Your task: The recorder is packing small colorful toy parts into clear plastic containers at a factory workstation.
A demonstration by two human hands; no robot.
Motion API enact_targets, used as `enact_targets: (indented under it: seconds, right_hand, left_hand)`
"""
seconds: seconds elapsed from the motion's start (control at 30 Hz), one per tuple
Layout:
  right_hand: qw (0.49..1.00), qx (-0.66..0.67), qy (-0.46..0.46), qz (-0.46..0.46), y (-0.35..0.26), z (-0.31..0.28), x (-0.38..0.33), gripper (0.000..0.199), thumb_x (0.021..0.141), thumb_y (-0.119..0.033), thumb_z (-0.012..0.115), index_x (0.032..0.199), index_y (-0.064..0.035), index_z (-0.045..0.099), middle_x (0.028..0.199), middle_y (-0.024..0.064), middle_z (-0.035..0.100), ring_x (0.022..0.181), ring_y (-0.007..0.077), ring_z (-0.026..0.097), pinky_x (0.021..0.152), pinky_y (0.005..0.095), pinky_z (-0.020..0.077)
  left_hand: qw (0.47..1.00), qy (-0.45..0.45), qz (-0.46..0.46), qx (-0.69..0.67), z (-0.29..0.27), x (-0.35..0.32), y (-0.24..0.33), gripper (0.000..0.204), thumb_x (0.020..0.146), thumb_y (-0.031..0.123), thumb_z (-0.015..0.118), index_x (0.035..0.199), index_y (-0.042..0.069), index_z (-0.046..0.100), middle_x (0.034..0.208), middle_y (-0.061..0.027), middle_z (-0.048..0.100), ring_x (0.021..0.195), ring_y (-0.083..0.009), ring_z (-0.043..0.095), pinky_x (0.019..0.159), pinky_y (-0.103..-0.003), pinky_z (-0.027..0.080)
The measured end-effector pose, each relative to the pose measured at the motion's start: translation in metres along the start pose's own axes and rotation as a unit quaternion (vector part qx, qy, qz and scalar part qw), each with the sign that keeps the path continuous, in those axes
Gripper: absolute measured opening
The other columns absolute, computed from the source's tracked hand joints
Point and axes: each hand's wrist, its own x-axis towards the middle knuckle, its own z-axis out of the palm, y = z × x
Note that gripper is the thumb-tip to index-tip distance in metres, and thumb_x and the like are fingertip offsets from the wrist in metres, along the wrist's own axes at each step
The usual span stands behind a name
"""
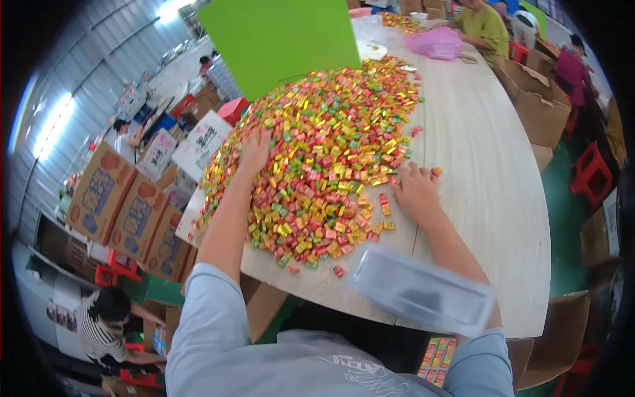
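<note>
Both hands' fingers [254, 147] spread flat, palms down, on candy heap [317, 145].

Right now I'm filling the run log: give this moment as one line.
left hand: on candy pile | right hand: at pile's edge, fingers on candies | clear bag: near table edge

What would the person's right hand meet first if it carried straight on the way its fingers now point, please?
The right hand lies on the pale wooden table, fingers pointing up and left at the heap of wrapped candies. It would most likely push straight into the heap's near edge, which its fingertips already seem to touch.
</note>
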Motion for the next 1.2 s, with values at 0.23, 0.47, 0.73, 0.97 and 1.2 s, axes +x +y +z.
enact_targets:
  seconds: [0.23, 0.47, 0.73, 0.97, 1.2]
  right_hand:
    - [0.995, -0.039, -0.086, 0.024, 0.03, -0.001, -0.009, 0.042, 0.095, -0.038, 0.063, 0.12, -0.0047, 0.063, 0.122, 0.015, 0.06, 0.116, 0.034, 0.056, 0.098, 0.0521, 0.0447]
    - [0.997, -0.064, -0.048, 0.018, 0.034, 0.008, -0.005, 0.047, 0.092, -0.039, 0.068, 0.122, -0.0031, 0.06, 0.119, 0.0132, 0.06, 0.113, 0.0322, 0.057, 0.094, 0.0495, 0.0461]
    - [0.997, -0.07, -0.032, -0.009, 0.033, 0.006, -0.012, 0.043, 0.092, -0.036, 0.069, 0.119, -0.0039, 0.061, 0.122, 0.0127, 0.061, 0.113, 0.0312, 0.059, 0.095, 0.0478, 0.0462]
    - [0.984, -0.156, -0.081, 0.005, 0.051, -0.013, -0.018, 0.044, 0.09, -0.035, 0.07, 0.123, -0.0064, 0.062, 0.121, 0.0125, 0.063, 0.113, 0.0303, 0.062, 0.092, 0.0479, 0.0482]
    - [0.978, -0.153, -0.125, 0.061, 0.072, -0.053, -0.031, 0.047, 0.091, -0.035, 0.07, 0.128, -0.0084, 0.06, 0.125, 0.0136, 0.062, 0.116, 0.0314, 0.061, 0.095, 0.0478, 0.0483]
  left_hand:
    - [0.984, -0.114, -0.046, 0.132, 0.072, -0.015, 0.119, 0.091, 0.096, 0.072, 0.043, 0.158, 0.005, 0.036, 0.167, -0.0307, 0.009, 0.151, -0.0496, 0.024, 0.12, -0.064, 0.017]
    - [0.974, -0.148, 0.108, 0.134, 0.091, -0.013, 0.15, 0.077, 0.1, 0.064, 0.042, 0.157, 0.013, 0.038, 0.167, -0.0219, 0.023, 0.149, -0.0493, 0.026, 0.12, -0.066, 0.013]
    - [0.935, -0.191, 0.21, 0.21, 0.121, -0.035, 0.206, 0.067, 0.098, 0.055, 0.051, 0.14, 0.003, 0.055, 0.164, -0.0222, 0.027, 0.146, -0.05, 0.03, 0.116, -0.067, 0.026]
    - [0.905, -0.25, 0.295, 0.177, 0.142, -0.054, 0.244, 0.071, 0.097, 0.057, 0.051, 0.154, 0.016, 0.046, 0.167, -0.015, 0.025, 0.155, -0.0462, 0.01, 0.118, -0.07, 0.02]
    - [0.868, -0.238, 0.386, 0.202, 0.171, -0.085, 0.279, 0.061, 0.1, 0.049, 0.049, 0.147, 0.011, 0.053, 0.158, -0.0174, 0.038, 0.153, -0.0413, 0.021, 0.117, -0.067, 0.02]
